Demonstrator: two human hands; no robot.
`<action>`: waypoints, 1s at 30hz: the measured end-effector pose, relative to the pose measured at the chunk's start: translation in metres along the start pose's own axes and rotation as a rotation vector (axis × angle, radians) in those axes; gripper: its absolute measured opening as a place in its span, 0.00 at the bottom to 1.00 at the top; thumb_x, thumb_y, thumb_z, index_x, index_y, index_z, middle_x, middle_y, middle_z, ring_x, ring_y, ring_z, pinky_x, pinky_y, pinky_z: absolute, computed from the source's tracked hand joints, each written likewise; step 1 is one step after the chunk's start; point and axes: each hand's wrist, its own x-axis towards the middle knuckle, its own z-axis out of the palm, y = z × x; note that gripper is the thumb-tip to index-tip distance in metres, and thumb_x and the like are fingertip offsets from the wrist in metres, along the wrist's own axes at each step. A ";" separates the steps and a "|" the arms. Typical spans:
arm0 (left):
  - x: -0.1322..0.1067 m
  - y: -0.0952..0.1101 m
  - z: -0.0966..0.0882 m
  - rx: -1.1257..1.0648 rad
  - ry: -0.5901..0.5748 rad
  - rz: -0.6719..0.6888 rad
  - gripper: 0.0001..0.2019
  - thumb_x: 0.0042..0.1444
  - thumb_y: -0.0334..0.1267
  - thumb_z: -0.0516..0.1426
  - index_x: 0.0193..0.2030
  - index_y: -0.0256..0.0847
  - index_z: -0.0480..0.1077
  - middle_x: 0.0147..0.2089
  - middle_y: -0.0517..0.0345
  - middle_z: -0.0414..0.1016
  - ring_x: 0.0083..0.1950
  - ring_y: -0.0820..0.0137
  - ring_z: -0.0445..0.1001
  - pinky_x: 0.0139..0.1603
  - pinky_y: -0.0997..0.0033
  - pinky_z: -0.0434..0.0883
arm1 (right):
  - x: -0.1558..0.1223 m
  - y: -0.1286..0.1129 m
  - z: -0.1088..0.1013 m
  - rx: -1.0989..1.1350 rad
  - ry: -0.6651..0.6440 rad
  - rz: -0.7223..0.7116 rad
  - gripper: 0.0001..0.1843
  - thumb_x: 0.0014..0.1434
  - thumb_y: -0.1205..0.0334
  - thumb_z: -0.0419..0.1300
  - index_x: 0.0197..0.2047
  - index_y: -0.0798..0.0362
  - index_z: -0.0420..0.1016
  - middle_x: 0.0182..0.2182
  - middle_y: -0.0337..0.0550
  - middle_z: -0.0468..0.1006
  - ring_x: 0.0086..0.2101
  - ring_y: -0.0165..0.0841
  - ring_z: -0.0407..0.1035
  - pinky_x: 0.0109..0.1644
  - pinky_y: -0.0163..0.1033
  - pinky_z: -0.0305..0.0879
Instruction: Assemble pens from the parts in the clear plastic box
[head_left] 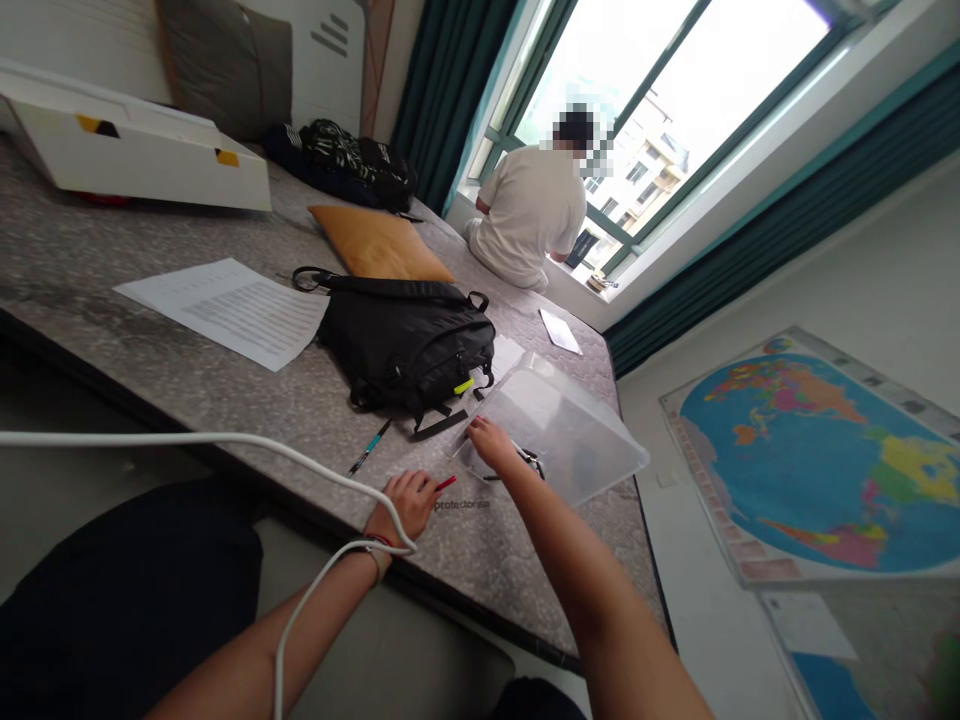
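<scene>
My left hand (409,507) rests at the front of the bed, closed around a thin red pen (446,482) whose end pokes out past the fingers. Just inside the open side of a clear plastic bin (592,430), lying tipped over, my right hand (487,440) has its fingers curled together; what they hold, if anything, I cannot make out. Some dark, thin items (532,462) lie in the bin beside my right wrist. A teal and black pen (370,447) lies left of my hands, near a black backpack (412,340).
A white cable (225,438) crosses in front and loops by my left wrist. Behind the backpack are a printed sheet (240,310), a brown envelope (382,243) and a white box (150,150). Another person (529,205) sits by the window. A world map (810,460) hangs at right.
</scene>
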 end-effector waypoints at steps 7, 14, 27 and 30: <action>0.000 -0.001 0.000 -0.008 0.002 0.004 0.11 0.67 0.39 0.49 0.47 0.44 0.72 0.43 0.53 0.73 0.46 0.63 0.68 0.46 0.63 0.61 | 0.000 0.007 -0.005 0.080 0.143 0.020 0.13 0.63 0.69 0.53 0.48 0.53 0.75 0.50 0.53 0.77 0.52 0.40 0.68 0.55 0.42 0.63; 0.000 -0.002 0.001 -0.008 0.019 0.024 0.11 0.67 0.39 0.49 0.46 0.44 0.72 0.43 0.53 0.73 0.45 0.63 0.68 0.44 0.63 0.61 | -0.064 -0.014 0.002 1.200 0.626 0.235 0.15 0.61 0.52 0.59 0.45 0.53 0.71 0.41 0.48 0.81 0.41 0.39 0.76 0.45 0.45 0.73; -0.001 -0.001 0.000 0.014 0.036 0.019 0.12 0.68 0.40 0.47 0.43 0.44 0.72 0.42 0.52 0.73 0.43 0.62 0.68 0.43 0.62 0.61 | -0.113 -0.062 -0.013 1.473 0.587 0.127 0.15 0.54 0.52 0.67 0.42 0.51 0.76 0.41 0.46 0.82 0.41 0.39 0.77 0.45 0.45 0.75; -0.001 -0.002 0.000 0.015 0.031 0.022 0.12 0.68 0.40 0.48 0.43 0.44 0.72 0.42 0.52 0.73 0.43 0.62 0.68 0.43 0.62 0.61 | -0.109 -0.064 -0.003 1.463 0.565 0.128 0.15 0.54 0.52 0.67 0.41 0.51 0.76 0.40 0.46 0.82 0.41 0.38 0.77 0.45 0.45 0.75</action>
